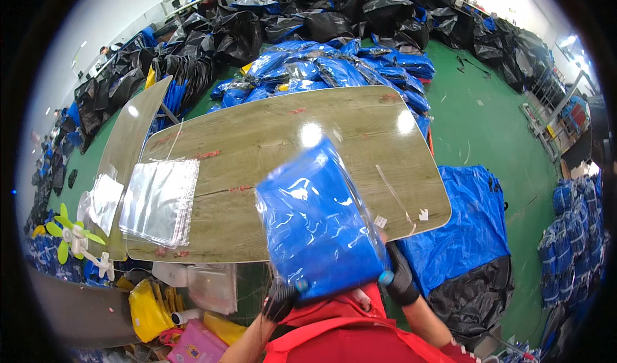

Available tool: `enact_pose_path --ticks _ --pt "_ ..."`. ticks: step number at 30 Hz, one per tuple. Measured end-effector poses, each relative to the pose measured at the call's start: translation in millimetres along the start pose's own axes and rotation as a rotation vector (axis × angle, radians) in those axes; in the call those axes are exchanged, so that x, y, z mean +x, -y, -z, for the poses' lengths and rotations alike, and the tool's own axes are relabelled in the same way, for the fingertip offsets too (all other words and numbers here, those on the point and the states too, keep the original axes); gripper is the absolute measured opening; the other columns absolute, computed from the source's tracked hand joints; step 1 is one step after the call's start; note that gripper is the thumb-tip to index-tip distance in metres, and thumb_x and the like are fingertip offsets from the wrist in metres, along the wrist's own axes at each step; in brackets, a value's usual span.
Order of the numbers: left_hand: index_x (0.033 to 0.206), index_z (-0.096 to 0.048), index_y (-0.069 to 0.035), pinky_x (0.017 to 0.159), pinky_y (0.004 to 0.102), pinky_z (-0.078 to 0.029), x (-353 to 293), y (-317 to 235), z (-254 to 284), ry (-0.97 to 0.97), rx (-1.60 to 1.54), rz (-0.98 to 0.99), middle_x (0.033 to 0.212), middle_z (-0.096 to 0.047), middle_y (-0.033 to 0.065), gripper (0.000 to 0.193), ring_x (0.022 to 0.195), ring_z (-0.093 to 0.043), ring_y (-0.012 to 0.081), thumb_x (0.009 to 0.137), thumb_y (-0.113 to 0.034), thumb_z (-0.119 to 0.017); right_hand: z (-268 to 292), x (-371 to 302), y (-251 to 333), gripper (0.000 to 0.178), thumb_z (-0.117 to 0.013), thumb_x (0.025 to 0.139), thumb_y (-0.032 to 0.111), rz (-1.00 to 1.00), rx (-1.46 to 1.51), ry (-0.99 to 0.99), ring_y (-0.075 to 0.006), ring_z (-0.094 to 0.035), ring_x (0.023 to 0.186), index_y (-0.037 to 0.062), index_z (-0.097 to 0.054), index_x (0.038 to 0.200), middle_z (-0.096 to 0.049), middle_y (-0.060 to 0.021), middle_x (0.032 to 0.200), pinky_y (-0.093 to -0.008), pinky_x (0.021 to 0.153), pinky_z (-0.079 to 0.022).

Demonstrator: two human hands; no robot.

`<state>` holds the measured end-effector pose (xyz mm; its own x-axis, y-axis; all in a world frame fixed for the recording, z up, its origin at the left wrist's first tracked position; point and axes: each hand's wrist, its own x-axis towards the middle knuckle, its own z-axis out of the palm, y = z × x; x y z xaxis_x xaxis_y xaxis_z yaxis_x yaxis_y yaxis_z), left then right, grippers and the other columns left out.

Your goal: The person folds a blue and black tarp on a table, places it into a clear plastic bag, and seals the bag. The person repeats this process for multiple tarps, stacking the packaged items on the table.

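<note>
Left hand: The left hand, in a dark glove with light blue at the thumb, grips the near left corner of the package, its fingers partly hidden.
Right hand: The right hand, gloved to match, grips the package's near right corner.
Blue package: A flat, rectangular blue package in glossy clear plastic spans the gap between the hands and reaches away from them above the table's near edge, its far end blurred.
Tabletop: A brown wood-grain table with rounded corners stretches beyond both hands.
Clear bags: A stack of flat, transparent plastic bags lies on the table, ahead and to the left of the left hand.
Fan: A small fan with lime-green blades stands well to the left of the left hand.
Sheeting: A blue and black plastic sheet spreads just to the right of the right hand.
Blue heap: Shiny blue plastic-wrapped bundles pile up far ahead of both hands, past the table.
Apron: A bright red apron shows between the forearms.
</note>
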<state>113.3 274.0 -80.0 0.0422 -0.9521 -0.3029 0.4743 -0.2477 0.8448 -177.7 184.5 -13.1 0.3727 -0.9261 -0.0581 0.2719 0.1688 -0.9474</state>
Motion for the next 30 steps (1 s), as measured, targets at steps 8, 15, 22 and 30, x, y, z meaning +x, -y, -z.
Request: enact_pose_path --ticks 8,15,22,30 --pt "0.091 -0.068 -0.009 0.072 0.0383 -0.051 35.2 -120.0 -115.6 0.396 0.998 -0.535 0.080 -0.066 0.0105 0.013 0.078 -0.063 0.0296 0.080 -0.016 -0.068 -57.2 94.0 132.3 0.080 -0.087 0.068 0.027 0.361 -0.199 -0.137 -0.0217 -0.051 0.116 0.0033 -0.044 0.131 -0.054 -0.0116 0.125 -0.0382 0.101 -0.041" --pt "0.134 -0.043 -0.002 0.100 0.0421 -0.042 72.6 -263.3 -111.1 0.333 1.545 -0.961 0.131 -0.052 0.0206 0.096 0.117 -0.054 0.0326 0.057 -0.037 -0.089 -57.3 103.4 204.0 0.070 -0.080 0.067 0.023 0.951 -1.197 0.468 -0.0399 -0.056 0.101 0.0141 -0.051 0.131 -0.056 -0.0198 0.113 -0.0461 0.088 -0.047" --pt "0.139 -0.035 -0.001 0.099 0.0381 -0.046 106.4 -232.5 -98.4 0.125 0.970 -0.794 0.131 -0.053 0.0151 0.101 0.119 -0.054 0.0254 0.061 -0.035 -0.090 -32.5 113.9 193.1 0.068 -0.065 0.086 0.044 0.583 -0.235 -0.252 -0.0217 -0.048 0.120 -0.0011 -0.045 0.133 -0.052 -0.0171 0.130 -0.0320 0.101 -0.039" --pt "0.125 -0.052 0.003 0.102 0.0352 -0.036 105.7 -248.0 -127.0 -0.266 0.641 -1.173 0.120 -0.056 0.0157 0.054 0.115 -0.053 0.0248 0.100 -0.042 -0.041 -72.5 153.1 187.0 0.025 -0.058 0.093 0.019 0.822 -0.423 -0.431 -0.0146 -0.065 0.085 -0.0007 -0.068 0.103 -0.071 -0.0091 0.093 -0.0279 0.078 -0.049"
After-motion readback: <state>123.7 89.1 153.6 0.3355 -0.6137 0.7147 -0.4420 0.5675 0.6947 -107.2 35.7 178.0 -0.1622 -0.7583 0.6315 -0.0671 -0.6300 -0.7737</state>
